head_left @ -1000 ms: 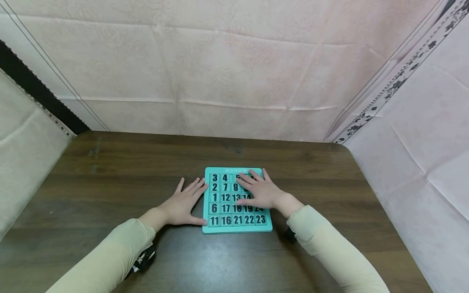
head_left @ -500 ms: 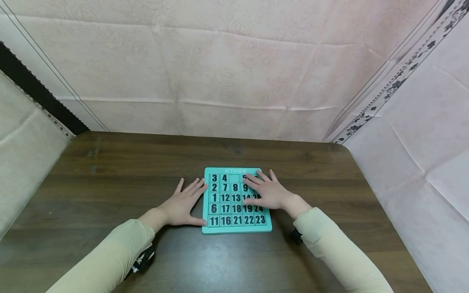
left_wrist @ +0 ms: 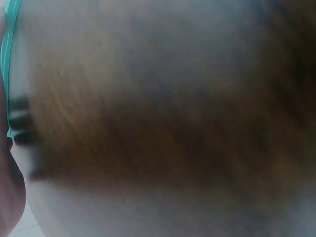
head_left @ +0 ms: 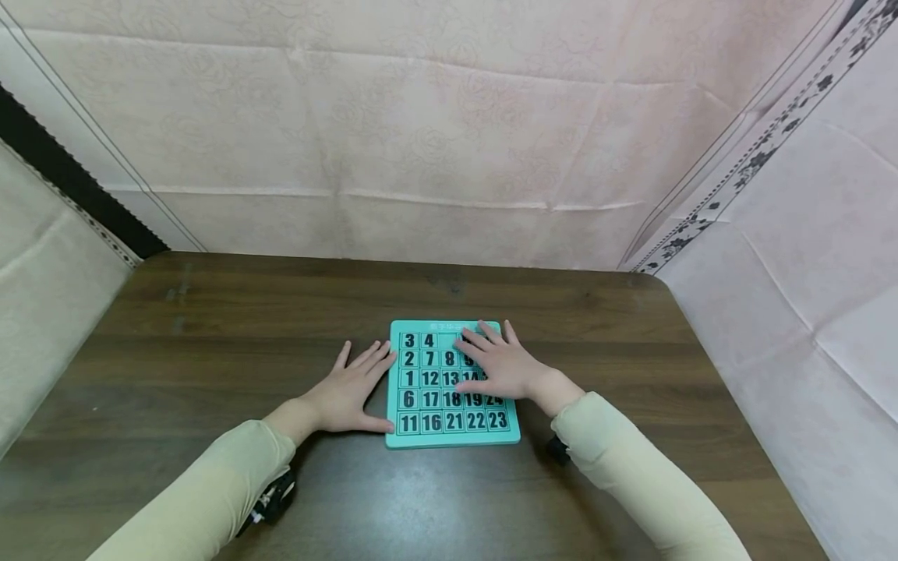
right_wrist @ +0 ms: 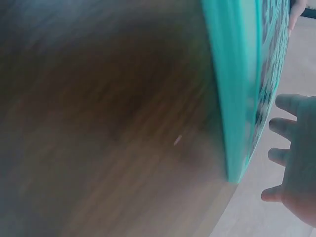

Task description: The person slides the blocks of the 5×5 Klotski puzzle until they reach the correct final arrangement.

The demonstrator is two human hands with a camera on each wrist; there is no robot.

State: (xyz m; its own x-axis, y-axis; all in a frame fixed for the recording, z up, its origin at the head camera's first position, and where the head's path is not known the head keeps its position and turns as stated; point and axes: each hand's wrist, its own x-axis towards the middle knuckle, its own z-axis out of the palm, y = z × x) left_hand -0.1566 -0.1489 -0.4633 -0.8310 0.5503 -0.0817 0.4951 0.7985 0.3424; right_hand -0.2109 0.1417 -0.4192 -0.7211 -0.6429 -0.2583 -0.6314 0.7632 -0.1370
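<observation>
While the teal number puzzle board lay flat near the middle of the bench, its numerals read upright toward the person and its sides ran square to the bench edges; nearly square, no clear long axis. Left hand was flat on the bench, fingers straight, against the board's left edge. Right hand rested on the upper-right tiles, fingers extended. Bare bench all round, most to the left and far side.

Dark wooden table — a teal number puzzle board apparently flat on it.
</observation>
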